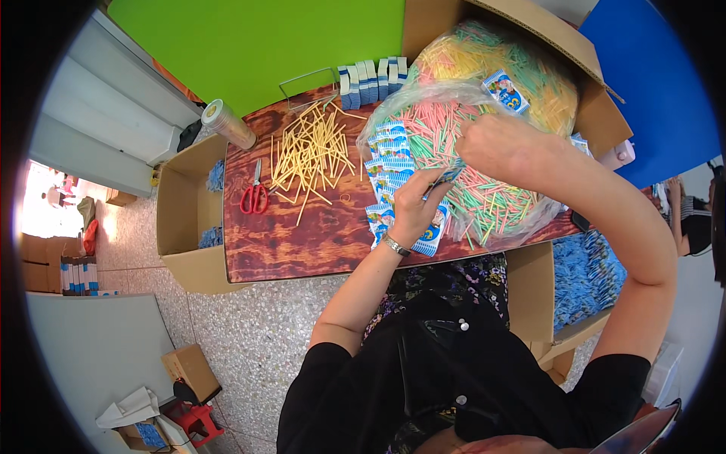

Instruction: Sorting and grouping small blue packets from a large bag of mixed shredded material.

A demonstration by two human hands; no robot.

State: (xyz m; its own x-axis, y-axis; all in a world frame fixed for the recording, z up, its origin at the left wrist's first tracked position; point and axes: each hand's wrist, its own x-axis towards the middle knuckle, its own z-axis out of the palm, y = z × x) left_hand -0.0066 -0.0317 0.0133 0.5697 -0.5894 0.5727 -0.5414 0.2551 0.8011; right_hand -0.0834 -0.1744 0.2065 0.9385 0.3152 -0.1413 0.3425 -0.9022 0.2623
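My left hand (pixel 418 203) is closed on a small blue-and-white packet (pixel 452 172), seen nearly edge-on. My right hand (pixel 495 144), just beyond it, has its fingers curled together over the sticks; what they hold, if anything, is hidden. Under both hands lies an open clear plastic bag (pixel 522 222) filled with thin pink and green sticks (pixel 484 204). More printed packets (pixel 391 155) lie overlapping in a row along the bag's left side, some beneath my left wrist. Another packet (pixel 505 92) rests on top of the heap behind my right hand.
Loose yellow sticks (pixel 314 151) and red-handled scissors (pixel 255 193) lie on the red-brown table (pixel 302 253). Behind are blue-and-white bundles (pixel 370 82) and a carton (pixel 609 113) with a large bag of sticks. Cartons of blue packets (pixel 529 291) flank the table; a cup stack (pixel 227 122) leans left.
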